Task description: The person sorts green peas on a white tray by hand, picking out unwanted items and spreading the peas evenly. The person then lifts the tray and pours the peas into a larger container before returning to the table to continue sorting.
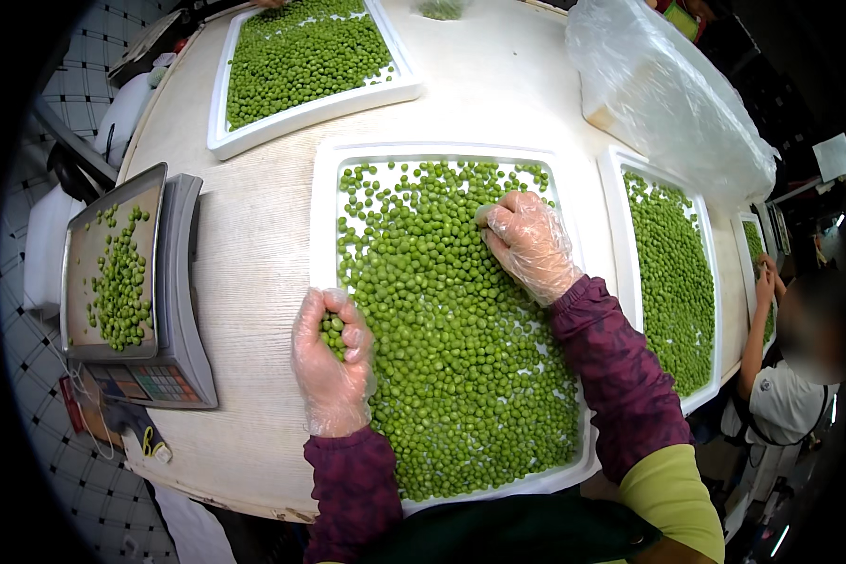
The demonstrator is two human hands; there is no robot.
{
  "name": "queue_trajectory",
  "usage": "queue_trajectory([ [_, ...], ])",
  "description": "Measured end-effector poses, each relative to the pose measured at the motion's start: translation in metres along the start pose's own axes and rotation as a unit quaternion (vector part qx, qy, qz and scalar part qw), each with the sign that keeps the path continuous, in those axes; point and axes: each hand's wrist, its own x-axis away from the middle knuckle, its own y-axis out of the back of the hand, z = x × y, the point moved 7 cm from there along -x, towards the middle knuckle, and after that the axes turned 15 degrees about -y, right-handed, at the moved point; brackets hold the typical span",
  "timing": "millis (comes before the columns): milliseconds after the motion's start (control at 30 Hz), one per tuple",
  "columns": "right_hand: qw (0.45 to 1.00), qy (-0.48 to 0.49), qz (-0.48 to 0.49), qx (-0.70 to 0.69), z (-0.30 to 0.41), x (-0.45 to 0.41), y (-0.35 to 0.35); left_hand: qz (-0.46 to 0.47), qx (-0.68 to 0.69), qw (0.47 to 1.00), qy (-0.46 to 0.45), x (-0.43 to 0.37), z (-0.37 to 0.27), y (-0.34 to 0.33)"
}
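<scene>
A white foam tray [326,211] full of loose green peas [437,296] lies on the table before me. My left hand [337,363], in a clear plastic glove, is at the tray's left edge, fingers curled around several peas. Over the upper right of the same tray is my right hand [529,243], gloved too, its fingertips pinched together close to the peas; whether anything is between them is hidden. Purple patterned sleeve covers reach to both wrists.
At the left stands a scale [187,296] whose metal pan [77,282] holds peas. More pea trays lie at the top left [317,116] and right [631,282]. Clear plastic sheeting [677,106] covers something box-shaped. A person [782,402] works at a far-right tray.
</scene>
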Motion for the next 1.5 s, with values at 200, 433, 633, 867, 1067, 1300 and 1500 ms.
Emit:
queue_trajectory([
  [200,0.989,-0.046,0.116,0.078,-0.009,-0.012,-0.014,0.08,-0.063,0.994,0.033,0.018,0.02,-0.02],
  [433,0.989,-0.084,0.118,0.009,-0.014,-0.014,-0.001,0.13,-0.103,0.982,0.088,0.043,0.038,-0.037],
  [633,0.918,-0.123,0.289,-0.242,0.038,0.02,0.02,0.107,-0.144,0.969,0.17,0.061,0.053,-0.041],
  [867,0.979,-0.065,0.092,-0.169,0.0,-0.003,0.008,0.159,-0.148,0.961,0.17,0.063,0.053,-0.041],
  [1067,0.994,-0.026,0.093,-0.041,-0.004,-0.011,-0.013,0.155,-0.133,0.963,0.176,0.061,0.05,-0.041],
  [1300,0.997,0.043,0.037,0.047,0.004,-0.005,-0.018,0.159,-0.13,0.96,0.188,0.065,0.051,-0.047],
  [1500,0.97,-0.129,0.073,-0.194,0.014,0.003,0.008,0.157,-0.141,0.956,0.202,0.065,0.048,-0.044],
])
